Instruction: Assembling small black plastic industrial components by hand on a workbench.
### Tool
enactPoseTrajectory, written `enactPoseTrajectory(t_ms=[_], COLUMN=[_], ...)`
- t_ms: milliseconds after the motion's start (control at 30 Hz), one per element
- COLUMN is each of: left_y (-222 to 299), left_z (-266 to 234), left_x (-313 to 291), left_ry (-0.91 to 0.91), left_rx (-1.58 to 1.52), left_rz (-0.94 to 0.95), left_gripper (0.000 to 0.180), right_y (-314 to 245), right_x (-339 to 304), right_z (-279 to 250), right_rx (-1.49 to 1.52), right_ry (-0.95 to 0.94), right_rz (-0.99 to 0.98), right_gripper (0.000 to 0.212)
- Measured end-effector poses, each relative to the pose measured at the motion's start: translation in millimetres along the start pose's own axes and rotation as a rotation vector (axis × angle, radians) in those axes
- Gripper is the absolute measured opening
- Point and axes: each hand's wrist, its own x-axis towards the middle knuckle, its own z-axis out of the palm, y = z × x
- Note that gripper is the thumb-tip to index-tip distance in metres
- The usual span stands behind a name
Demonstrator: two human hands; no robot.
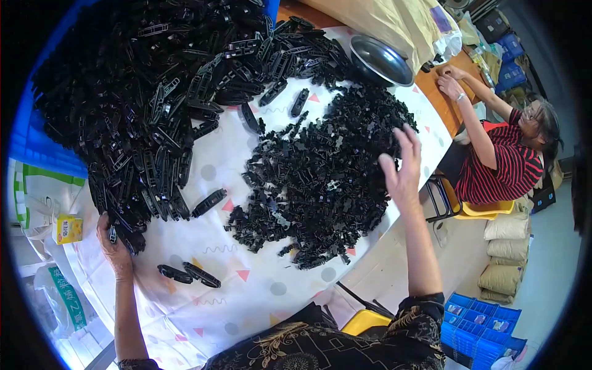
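Patterned black clothing [320, 348] occupies the foreground. Beyond it, the left hand [116, 250] curls against the near end of a heap of long black parts [148, 123]; whether it grips one cannot be told. Left of the open right hand [404, 176], many small black pieces [320, 185] lie piled on the cloth-covered desk [169, 308].

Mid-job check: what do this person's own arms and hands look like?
The left hand and right hand are ungloved, with no watch or band visible at either wrist. Bare forearms run into black sleeves; the right one carries tan leaf-like and line patterns. Little of the left sleeve shows.
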Motion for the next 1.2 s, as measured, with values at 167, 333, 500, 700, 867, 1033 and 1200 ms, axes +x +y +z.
enactPoseTrajectory(t_ms=[167, 333, 500, 700, 867, 1033, 1200], left_y=[8.2, 15.7, 24.7, 31.1, 24.9, 30.4, 29.5], left_z=[-5.1, -5.2, -7.0, -4.6, -7.7, -6.2, -5.5], left_x=[-1.2, 0.9, 0.7, 2.2, 0.8, 3.0, 5.7], left_ry=[0.004, 0.011, 0.048, 0.048, 0.013, 0.007, 0.027], left_rx=[0.03, 0.003, -0.052, -0.04, 0.006, 0.009, -0.005], left_rz=[0.005, -0.009, -0.021, -0.062, -0.043, -0.044, -0.026], left_gripper=[0.052, 0.054, 0.047, 0.046, 0.052, 0.051, 0.051], right_y=[24.6, -16.0, -54.4, -74.1, -109.1, -114.8, -122.1], right_x=[5.7, 12.1, 55.0, 92.2, 91.8, 87.4, 78.7], right_z=[21.7, 25.6, 43.1, 80.1, 106.7, 131.6, 128.1], right_rx=[-0.046, -0.101, -0.01, -0.097, -0.119, -0.08, 0.027], right_ry=[-0.047, -0.058, -0.047, -0.444, -0.481, -0.457, -0.461], right_rz=[0.08, -0.141, -0.35, -0.472, -0.551, -0.5, -0.587], right_gripper=[0.052, 0.035, 0.021, 0.031, 0.035, 0.036, 0.032])
